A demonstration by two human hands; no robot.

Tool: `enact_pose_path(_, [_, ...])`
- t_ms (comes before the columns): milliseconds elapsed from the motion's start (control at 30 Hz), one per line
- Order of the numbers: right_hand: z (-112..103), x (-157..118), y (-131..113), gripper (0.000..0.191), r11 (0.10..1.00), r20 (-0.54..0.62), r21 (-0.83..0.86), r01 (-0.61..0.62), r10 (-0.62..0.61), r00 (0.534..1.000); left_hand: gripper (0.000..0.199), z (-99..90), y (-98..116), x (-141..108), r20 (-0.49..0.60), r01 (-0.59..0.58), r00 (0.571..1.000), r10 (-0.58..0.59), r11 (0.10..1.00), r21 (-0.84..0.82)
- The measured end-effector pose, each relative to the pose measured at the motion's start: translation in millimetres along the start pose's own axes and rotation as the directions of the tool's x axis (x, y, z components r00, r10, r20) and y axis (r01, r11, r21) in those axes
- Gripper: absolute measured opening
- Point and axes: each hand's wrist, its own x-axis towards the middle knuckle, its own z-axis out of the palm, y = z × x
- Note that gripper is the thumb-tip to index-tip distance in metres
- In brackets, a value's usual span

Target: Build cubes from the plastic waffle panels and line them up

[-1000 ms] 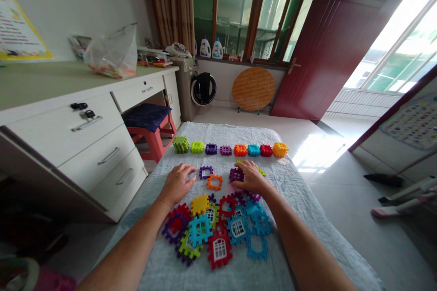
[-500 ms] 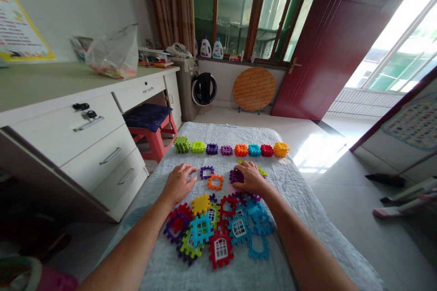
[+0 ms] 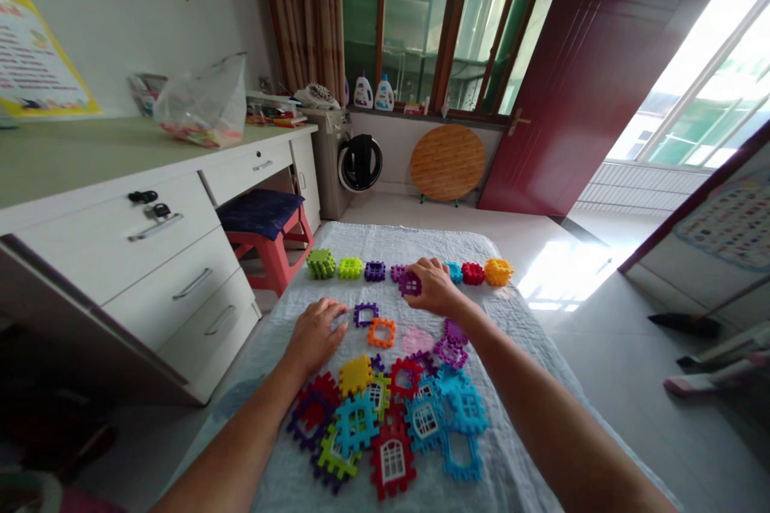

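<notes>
In my right hand point(image 3: 437, 285) is a purple building block piece point(image 3: 410, 284), gripped at its right side just in front of the magenta stack point(image 3: 398, 272) in the far row. My left hand point(image 3: 318, 330) rests on the cloth with fingers spread, holding nothing. Beside its fingertips lie a dark purple frame piece point(image 3: 358, 314) and an orange frame piece point(image 3: 381, 343). Nearer to me is a loose pile with a yellow piece point(image 3: 355, 375), a red window piece point(image 3: 392, 461) and a light blue frame point(image 3: 462, 469). Purple pieces point(image 3: 451, 351) lie under my right forearm.
Along the far side stand a green stack point(image 3: 321, 264), a dark purple stack point(image 3: 374, 270), a red stack point(image 3: 472, 273) and a yellow-orange stack point(image 3: 498, 272), among others. A white desk point(image 3: 162, 200) and a red stool point(image 3: 273, 256) stand left. A cloth point(image 3: 265, 465) covers the work surface.
My right hand has moved away from me to the far row with the purple piece. My left hand has stayed almost in place. The view has tilted up slightly.
</notes>
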Motion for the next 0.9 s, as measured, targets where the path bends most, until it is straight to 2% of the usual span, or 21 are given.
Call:
enact_pose_path(133, [8, 45, 10, 0.046, 0.997, 0.042, -0.060, -0.048, 0.050, 0.998, 0.024, -3.2, 3, 0, 0.022, 0.018, 1.000, -0.018, 1.000, -0.004])
enact_pose_path(267, [23, 71, 20, 0.047, 0.993, 0.156, -0.101, -0.062, 0.078, 0.985, 0.025, -4.5, 4, 1, 0.040, 0.023, 0.999, -0.022, 1.000, -0.004])
enact_pose_path(400, [32, 77, 24, 0.047, 0.992, 0.203, -0.118, -0.049, 0.073, 0.976, 0.025, -3.2, 2, 0, 0.027, 0.013, 1.000, -0.013, 1.000, -0.004])
enact_pose_path(633, [38, 81, 21, 0.059, 0.989, 0.259, -0.149, -0.020, 0.058, 0.964, 0.025, -3.4, 2, 0, 0.022, 0.012, 1.000, -0.011, 1.000, -0.012])
enact_pose_path(900, [40, 81, 14, 0.044, 0.987, 0.286, -0.161, -0.009, 0.055, 0.957, 0.025, -4.6, 4, 0, 0.031, 0.019, 0.999, -0.019, 1.000, -0.007])
